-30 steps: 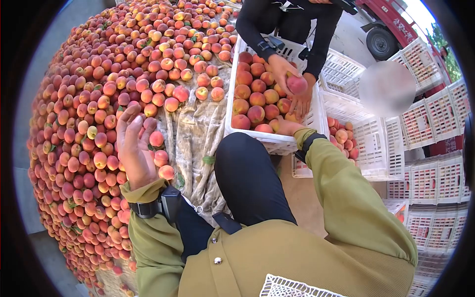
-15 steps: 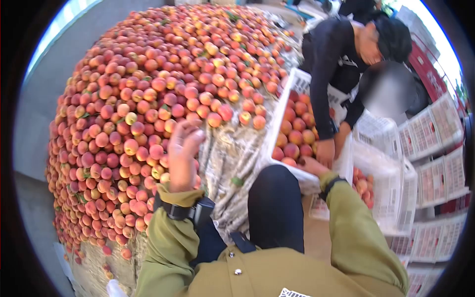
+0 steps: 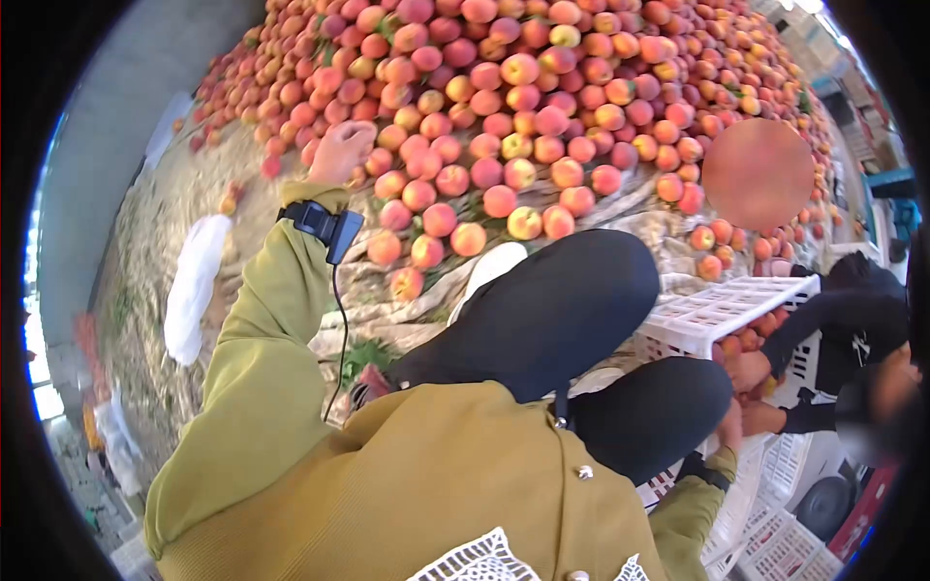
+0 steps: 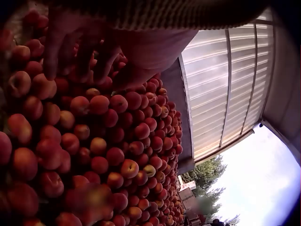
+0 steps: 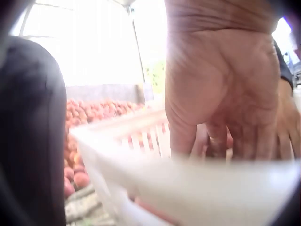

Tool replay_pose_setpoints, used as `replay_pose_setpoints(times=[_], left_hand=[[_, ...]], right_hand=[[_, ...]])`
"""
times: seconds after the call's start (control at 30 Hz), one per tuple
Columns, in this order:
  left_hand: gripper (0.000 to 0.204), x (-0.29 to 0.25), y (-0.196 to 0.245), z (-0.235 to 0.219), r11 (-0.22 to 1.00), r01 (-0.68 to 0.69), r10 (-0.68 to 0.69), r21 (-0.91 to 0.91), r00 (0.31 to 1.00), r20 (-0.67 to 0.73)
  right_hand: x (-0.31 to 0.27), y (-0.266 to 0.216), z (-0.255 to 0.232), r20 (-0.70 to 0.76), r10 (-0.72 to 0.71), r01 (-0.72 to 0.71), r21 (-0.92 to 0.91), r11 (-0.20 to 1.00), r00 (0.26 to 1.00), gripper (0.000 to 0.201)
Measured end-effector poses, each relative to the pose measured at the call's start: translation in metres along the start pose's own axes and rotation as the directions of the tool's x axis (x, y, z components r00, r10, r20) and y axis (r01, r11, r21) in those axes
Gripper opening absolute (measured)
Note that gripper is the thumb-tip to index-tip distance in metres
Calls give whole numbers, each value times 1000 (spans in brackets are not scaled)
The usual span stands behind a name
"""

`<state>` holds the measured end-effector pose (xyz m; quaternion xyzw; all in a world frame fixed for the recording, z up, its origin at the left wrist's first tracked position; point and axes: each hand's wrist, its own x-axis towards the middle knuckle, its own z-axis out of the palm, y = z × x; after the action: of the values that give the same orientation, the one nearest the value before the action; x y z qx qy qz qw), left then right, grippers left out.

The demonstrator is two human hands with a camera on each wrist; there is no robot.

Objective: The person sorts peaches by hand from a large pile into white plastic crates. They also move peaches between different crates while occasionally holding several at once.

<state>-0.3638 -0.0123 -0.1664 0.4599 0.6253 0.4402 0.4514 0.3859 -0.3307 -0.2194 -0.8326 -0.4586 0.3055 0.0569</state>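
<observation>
My left hand (image 3: 341,153) is at the left front edge of a large pile of peaches (image 3: 518,68). In the left wrist view its fingers (image 4: 51,56) are spread and point down over the fruit, with no peach seen in the palm. Down at the right, my right hand (image 3: 731,426) reaches to the near end of a white slatted crate (image 3: 717,308) with peaches (image 3: 748,339) inside. The right wrist view shows the palm, thumb and fingers pointing straight down behind the blurred crate rim (image 5: 197,183), which hides the fingertips. Another person's hand (image 3: 750,370) is in the same crate.
A tarp (image 3: 257,198) lies under the pile, with loose peaches along its edge. To the left lies a white bag (image 3: 197,290). Green leaves (image 3: 365,356) lie near my knee. More white crates (image 3: 780,542) stand at the lower right, beside the other person.
The head view has swung left, so the crate now appears at the lower right. My left hand has moved to the pile's left front edge; my right hand stays at the crate.
</observation>
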Motion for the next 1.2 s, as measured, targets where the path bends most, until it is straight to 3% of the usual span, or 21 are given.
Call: replay_pose_setpoints(times=[0.07, 0.1, 0.2, 0.27, 0.37, 0.4, 0.43, 0.47, 0.53, 0.67, 0.73, 0.87, 0.9, 0.93, 0.97, 1.0, 1.07, 1.1, 1.13, 1.17, 1.2], left_hand=[[20, -34, -67, -68, 885, 305, -252, 353, 949, -189], [25, -49, -126, -99, 873, 352, -287, 338, 931, -226], [49, -107, -224, -110, 691, 546, -425, 474, 837, -344], [69, -137, -186, -57, 669, 664, -591, 333, 748, -303], [80, -120, -253, -31, 696, 601, -589, 393, 791, -166], [83, -107, -282, -23, 811, 445, -423, 379, 894, -145], [86, -97, -280, -14, 892, 271, -240, 361, 962, -129], [86, -87, -278, -6, 895, 266, -237, 359, 964, -125], [89, -73, -230, 21, 592, 541, -419, 597, 840, -346], [91, -50, -223, 19, 559, 498, -517, 663, 835, -191], [89, -51, -219, 24, 502, 473, -459, 724, 855, -241], [79, -47, -221, 21, 654, 480, -492, 584, 857, -154], [75, -49, -184, 29, 745, 642, -641, 184, 764, -69], [71, -49, -161, 36, 648, 723, -729, -239, 679, 80], [64, -47, -157, 39, 632, 663, -649, -401, 736, 194], [64, -43, -149, 42, 634, 662, -650, -400, 736, 190], [63, -27, -132, 46, 859, 410, -376, -307, 912, 164], [69, -12, -163, 41, 972, 221, -221, 75, 975, -16], [69, -7, -187, 37, 974, 213, -212, 76, 977, -16], [76, -2, -208, 36, 849, 329, -264, 413, 942, -206], [82, 0, -213, 40, 596, 455, -236, 662, 887, -397]], right_hand=[[-8, -18, -47, 18, 214, -215, 97, 972, 977, 31], [-26, -59, -70, -128, 35, -40, -32, 999, 991, 37], [-42, -111, -136, -342, -61, 111, 128, 986, 938, 44], [-69, -209, -147, -449, -70, 212, 274, 938, 891, 41], [-78, -291, -128, -448, -252, 395, 262, 881, 858, 39], [-78, -309, -121, -415, -362, 479, 224, 849, 835, 38], [-74, -322, -112, -419, -361, 480, 221, 849, 833, 38], [-68, -331, -100, -369, -409, 512, 248, 822, 835, 36], [-63, -356, -73, -322, -436, 528, 306, 792, 840, 30], [-53, -367, -41, -204, -399, 447, 455, 770, 894, 29], [-47, -370, -35, -161, -390, 416, 486, 768, 907, 28], [-38, -372, -33, -182, -397, 431, 517, 740, 900, 27], [-35, -373, -33, -197, -393, 433, 551, 714, 898, 27], [-31, -373, -32, -195, -394, 432, 553, 712, 898, 27], [-28, -372, -31, -173, -387, 414, 555, 722, 906, 27], [-25, -372, -30, -150, -378, 395, 555, 732, 913, 27], [-23, -376, -27, -140, -373, 385, 552, 739, 917, 27], [-23, -377, -26, -133, -385, 389, 563, 729, 913, 27], [-22, -379, -25, -132, -399, 398, 574, 716, 908, 27], [-22, -381, -24, -143, -397, 402, 575, 712, 907, 27], [-23, -382, -23, -123, -404, 396, 583, 710, 906, 26]])
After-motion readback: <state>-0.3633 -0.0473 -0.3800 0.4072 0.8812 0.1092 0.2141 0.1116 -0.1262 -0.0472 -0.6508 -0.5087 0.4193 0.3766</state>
